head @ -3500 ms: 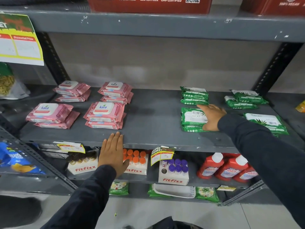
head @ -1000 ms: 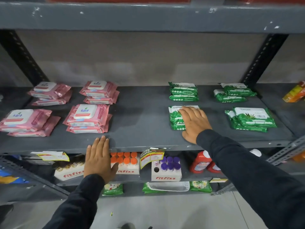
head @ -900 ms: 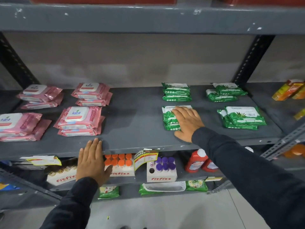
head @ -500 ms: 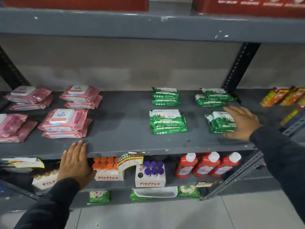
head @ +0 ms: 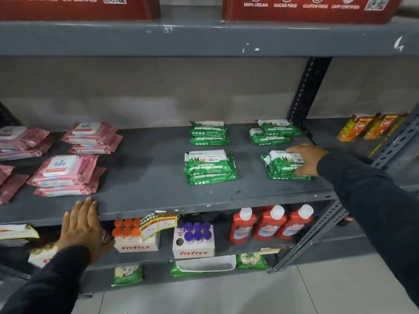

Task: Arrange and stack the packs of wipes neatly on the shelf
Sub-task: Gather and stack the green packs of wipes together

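On the grey shelf (head: 154,196) lie four small stacks of green wipe packs and several stacks of pink ones. My right hand (head: 306,158) rests with spread fingers on the right side of the front-right green stack (head: 280,165). The front-left green stack (head: 209,166) lies untouched, with two more green stacks behind, one at the back middle (head: 208,133) and one at the back right (head: 273,132). Pink stacks sit at the left, one in front (head: 64,174) and one behind (head: 90,138). My left hand (head: 81,227) lies flat against the shelf's front edge, holding nothing.
A perforated upright post (head: 306,87) stands behind the back-right green stack. Orange cartons (head: 367,126) fill the neighbouring bay. Below are fitfizz boxes (head: 192,241), red bottles (head: 269,223) and a hanging price tag (head: 157,224). Red boxes (head: 306,7) sit on the shelf above.
My right hand left the front-left green stack and moved right onto the front-right one, settling on its side. My left hand stayed at the shelf edge while the view shifted right.
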`<state>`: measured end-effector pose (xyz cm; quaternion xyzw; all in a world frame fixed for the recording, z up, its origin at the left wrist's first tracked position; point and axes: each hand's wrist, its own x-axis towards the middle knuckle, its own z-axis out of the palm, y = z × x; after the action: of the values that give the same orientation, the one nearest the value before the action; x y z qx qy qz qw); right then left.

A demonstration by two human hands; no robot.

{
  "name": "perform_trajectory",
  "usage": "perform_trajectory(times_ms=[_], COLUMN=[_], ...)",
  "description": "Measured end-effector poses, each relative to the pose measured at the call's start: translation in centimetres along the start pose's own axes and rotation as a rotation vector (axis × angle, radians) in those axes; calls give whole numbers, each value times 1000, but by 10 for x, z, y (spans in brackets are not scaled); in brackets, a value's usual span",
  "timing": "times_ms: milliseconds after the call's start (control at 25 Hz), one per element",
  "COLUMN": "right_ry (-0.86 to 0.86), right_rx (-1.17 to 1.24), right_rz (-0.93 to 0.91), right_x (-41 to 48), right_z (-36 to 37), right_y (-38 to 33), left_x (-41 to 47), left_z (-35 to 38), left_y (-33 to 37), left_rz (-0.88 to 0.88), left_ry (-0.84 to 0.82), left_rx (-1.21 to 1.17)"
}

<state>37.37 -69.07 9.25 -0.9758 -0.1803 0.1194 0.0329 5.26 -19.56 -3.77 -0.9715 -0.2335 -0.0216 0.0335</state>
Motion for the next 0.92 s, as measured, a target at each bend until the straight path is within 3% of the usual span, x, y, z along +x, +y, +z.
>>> perform_trajectory(times_ms=[360,600,920], right_ry=[57,266,325], right_rx=[16,-229,-339], right_rz=[-8,-104,-95], right_x=[-3,-2,3], right_z=[10,52,62], right_y=[-13,-26,-25], left_x=[0,-1,-3], left_z=[3,2,-4], left_y=[4,4,9], left_rz=[-13,-39,-27], left_ry=[27,61,51], left_rx=[-38,-36,-36])
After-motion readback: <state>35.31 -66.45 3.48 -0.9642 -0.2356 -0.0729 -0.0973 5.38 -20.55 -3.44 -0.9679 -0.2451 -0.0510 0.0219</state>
